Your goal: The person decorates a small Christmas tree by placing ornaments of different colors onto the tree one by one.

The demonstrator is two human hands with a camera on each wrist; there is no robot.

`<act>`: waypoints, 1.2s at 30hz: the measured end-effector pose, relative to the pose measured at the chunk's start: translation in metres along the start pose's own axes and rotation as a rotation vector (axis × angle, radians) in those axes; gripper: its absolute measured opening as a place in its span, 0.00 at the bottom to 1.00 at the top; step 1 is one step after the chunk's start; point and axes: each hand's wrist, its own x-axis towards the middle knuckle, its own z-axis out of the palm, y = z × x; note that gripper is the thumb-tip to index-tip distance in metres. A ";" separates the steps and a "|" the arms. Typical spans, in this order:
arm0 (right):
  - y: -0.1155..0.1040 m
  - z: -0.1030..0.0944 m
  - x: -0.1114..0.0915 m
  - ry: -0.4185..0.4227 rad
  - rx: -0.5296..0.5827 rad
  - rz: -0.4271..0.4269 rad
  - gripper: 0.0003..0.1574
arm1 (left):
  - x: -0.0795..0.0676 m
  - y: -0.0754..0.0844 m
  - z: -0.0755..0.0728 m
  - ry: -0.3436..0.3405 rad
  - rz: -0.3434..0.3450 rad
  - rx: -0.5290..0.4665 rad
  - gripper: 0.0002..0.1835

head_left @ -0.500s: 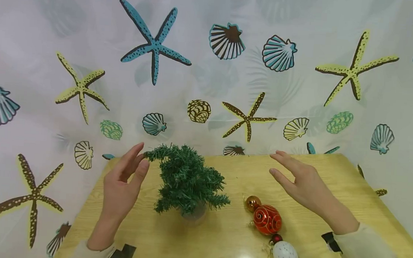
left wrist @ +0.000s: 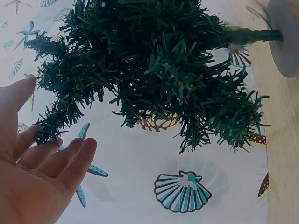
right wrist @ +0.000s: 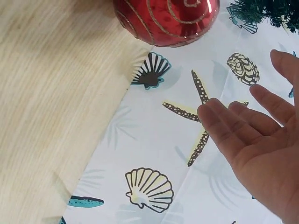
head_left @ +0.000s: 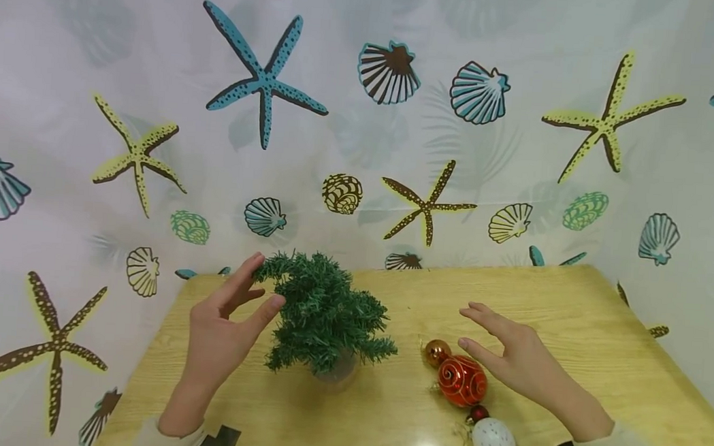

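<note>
A small artificial Christmas tree [head_left: 327,310] stands on a round pale base [head_left: 337,372]. My left hand [head_left: 223,341] is at its left side, fingers loosely spread around the tip of a branch; in the left wrist view the fingertips [left wrist: 84,151] overlap that branch tip [left wrist: 49,130]. Over the table to the right hovers my right hand [head_left: 523,363], fingers extended and holding nothing. Left of it lie a red ornament [head_left: 462,381] with gold swirls, a copper ball [head_left: 437,352], a small dark red ball [head_left: 477,414] and a white speckled egg-shaped ornament [head_left: 493,441].
The light wooden table [head_left: 381,429] ends at the back against a white curtain [head_left: 363,128] printed with starfish and shells. The curtain also hangs along the left and right sides. Black straps [head_left: 216,443] sit at both wrists.
My left hand has moved right, closer to the tree's branch. My right hand has come down toward the ornaments. Tree and ornaments have stayed in place.
</note>
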 end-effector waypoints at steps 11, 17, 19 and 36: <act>0.006 0.013 -0.019 -0.062 0.019 0.045 0.30 | -0.001 0.002 0.002 -0.002 -0.077 -0.049 0.39; 0.009 0.020 -0.026 -0.106 0.022 0.042 0.32 | 0.000 0.002 0.002 0.002 -0.072 -0.068 0.38; 0.011 0.021 -0.028 -0.128 0.027 0.037 0.33 | 0.000 0.002 0.001 0.002 -0.072 -0.079 0.37; 0.013 0.028 -0.030 -0.243 0.078 0.116 0.34 | -0.001 0.002 0.001 0.002 -0.073 -0.141 0.36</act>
